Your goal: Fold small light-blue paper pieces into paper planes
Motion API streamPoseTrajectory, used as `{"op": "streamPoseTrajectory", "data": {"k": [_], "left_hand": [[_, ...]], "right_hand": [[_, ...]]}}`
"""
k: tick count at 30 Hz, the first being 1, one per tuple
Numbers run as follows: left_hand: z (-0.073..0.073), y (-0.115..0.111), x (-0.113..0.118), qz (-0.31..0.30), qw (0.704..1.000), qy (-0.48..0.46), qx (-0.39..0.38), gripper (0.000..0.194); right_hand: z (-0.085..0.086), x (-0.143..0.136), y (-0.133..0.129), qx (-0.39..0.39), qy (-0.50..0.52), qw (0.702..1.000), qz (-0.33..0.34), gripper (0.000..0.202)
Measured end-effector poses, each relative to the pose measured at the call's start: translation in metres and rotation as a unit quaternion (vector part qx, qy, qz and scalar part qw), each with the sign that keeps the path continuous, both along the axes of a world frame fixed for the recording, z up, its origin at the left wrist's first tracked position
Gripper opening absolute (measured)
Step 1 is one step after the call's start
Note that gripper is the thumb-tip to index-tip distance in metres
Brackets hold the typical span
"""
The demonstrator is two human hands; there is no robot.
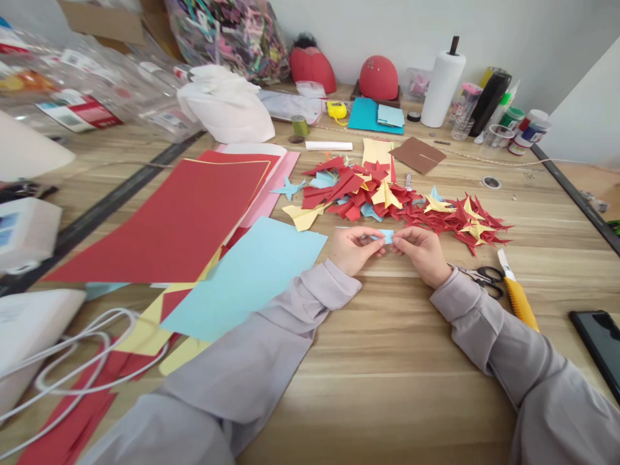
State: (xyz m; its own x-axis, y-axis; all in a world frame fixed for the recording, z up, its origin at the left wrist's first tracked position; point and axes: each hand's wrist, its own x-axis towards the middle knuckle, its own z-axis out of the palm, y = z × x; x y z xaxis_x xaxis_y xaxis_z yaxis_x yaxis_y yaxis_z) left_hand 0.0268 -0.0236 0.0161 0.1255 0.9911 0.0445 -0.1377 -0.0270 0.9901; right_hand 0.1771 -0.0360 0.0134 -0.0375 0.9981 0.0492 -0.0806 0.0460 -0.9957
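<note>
Between my two hands is a small piece of folded light-blue paper (387, 236), held a little above the wooden table. My left hand (356, 248) pinches its left end between thumb and fingertips. On the other end, my right hand (421, 252) grips it the same way. Just beyond the hands lies a heap of folded red paper pieces (339, 187), with yellow and blue ones mixed in. Pointed red and yellow folded shapes (477, 223) are gathered to the right of the heap. A large light-blue sheet (252, 278) lies left of my left hand.
Scissors (484, 278) and a yellow utility knife (518, 297), blade out, lie by my right wrist. A phone (600, 345) is at the right edge. Large red sheets (179, 213) and a white cable (101, 336) are on the left. Bottles and jars (527, 132) stand at the back right.
</note>
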Motion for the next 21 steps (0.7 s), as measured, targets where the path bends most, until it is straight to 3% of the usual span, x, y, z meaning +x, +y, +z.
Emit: {"op": "streamPoseTrajectory", "data": {"k": [21], "left_hand": [[-0.0031,-0.0028,0.0,-0.026,0.999,0.027,0.02,0.021]], "right_hand": [[-0.0024,0.0037,0.0009,0.034,-0.019,0.998,0.049,0.039]]}}
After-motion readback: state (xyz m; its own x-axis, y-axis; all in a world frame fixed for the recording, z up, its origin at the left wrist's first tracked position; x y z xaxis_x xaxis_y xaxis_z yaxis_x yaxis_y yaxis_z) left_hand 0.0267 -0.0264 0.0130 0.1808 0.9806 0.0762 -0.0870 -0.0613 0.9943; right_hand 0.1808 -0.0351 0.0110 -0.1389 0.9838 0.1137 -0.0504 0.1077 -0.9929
